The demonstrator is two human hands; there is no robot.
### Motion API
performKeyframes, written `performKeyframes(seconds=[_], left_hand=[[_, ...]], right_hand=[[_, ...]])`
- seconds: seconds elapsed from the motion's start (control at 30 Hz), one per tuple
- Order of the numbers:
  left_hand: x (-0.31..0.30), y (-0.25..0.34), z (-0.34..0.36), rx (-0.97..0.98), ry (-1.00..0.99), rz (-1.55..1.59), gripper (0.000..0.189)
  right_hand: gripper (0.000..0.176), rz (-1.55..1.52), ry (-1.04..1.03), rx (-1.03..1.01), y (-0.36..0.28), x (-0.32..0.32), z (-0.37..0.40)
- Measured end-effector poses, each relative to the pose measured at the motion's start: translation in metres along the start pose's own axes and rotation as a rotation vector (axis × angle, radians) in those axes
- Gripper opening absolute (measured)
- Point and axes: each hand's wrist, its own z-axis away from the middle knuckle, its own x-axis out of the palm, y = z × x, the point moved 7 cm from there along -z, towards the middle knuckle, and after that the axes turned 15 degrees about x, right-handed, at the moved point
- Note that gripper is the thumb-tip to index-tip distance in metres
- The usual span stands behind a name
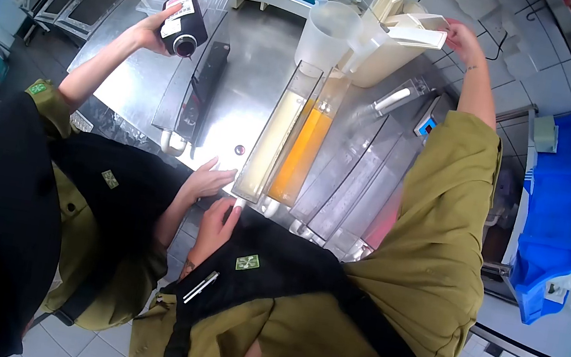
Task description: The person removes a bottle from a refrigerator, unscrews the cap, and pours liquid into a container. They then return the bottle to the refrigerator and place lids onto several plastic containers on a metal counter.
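L hand (217, 224) is at the white spout (240, 203) of the clear tank (274, 132) w/ pale contents, fingers extended; can't tell if it's gripping. R hand (464, 42) is up by a pale carton (418, 37) at the beige bin (374, 69), fingers bent; hold unclear. Tank's on the worktop (252, 35) nr the front edge, next to the orange-filled tank (302, 151). Step in hand prob. minding spout + handling carton; next move calls for a sure grip on carton w/ spout kept steady
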Motion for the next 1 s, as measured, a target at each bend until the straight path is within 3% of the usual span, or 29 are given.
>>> performKeyframes(seconds=[0.07,0.17,0.2,0.3,0.4,0.5,0.53,0.63,0.73,0.83,1.0], left_hand=[[-0.001,0.006,-0.001,-0.011,0.005,0.026,0.013],[0.0,0.001,0.0,-0.015,0.01,0.035,0.013],[0.0,0.0,0.0,-0.016,0.01,0.037,0.013],[0.0,0.001,0.0,-0.012,-0.001,0.038,0.013],[0.003,-0.001,-0.001,-0.006,-0.018,0.034,0.013],[0.004,-0.002,-0.001,0.007,-0.017,0.029,0.014],[0.004,-0.001,-0.001,0.017,-0.005,0.029,0.014],[0.001,0.002,0.001,0.008,0.017,0.012,0.014],[0.003,-0.004,0.003,0.006,0.012,-0.017,0.016],[0.002,0.001,0.001,0.01,-0.006,-0.034,0.017],[0.0,0.006,0.002,0.006,0.002,-0.02,0.018]], right_hand=[[0.037,-0.112,0.083,0.042,0.025,-0.013,-0.025],[0.031,-0.026,0.022,0.2,0.052,0.013,-0.018],[0.03,0.095,0.129,0.185,0.046,0.024,0.0],[0.031,0.304,0.137,0.105,0.026,0.016,-0.011],[0.03,0.456,0.097,0.165,0.023,0.019,-0.019],[0.03,0.296,-0.08,0.276,0.03,0.032,0.011],[0.032,0.311,-0.121,0.24,0.032,0.032,0.01],[0.032,0.583,0.062,0.005,0.02,0.044,0.049],[0.027,1.104,0.463,-0.317,0.013,0.047,0.035],[0.025,0.821,0.503,-0.308,0.003,0.032,0.042],[0.026,0.497,0.513,-0.471,-0.026,-0.003,0.055]])
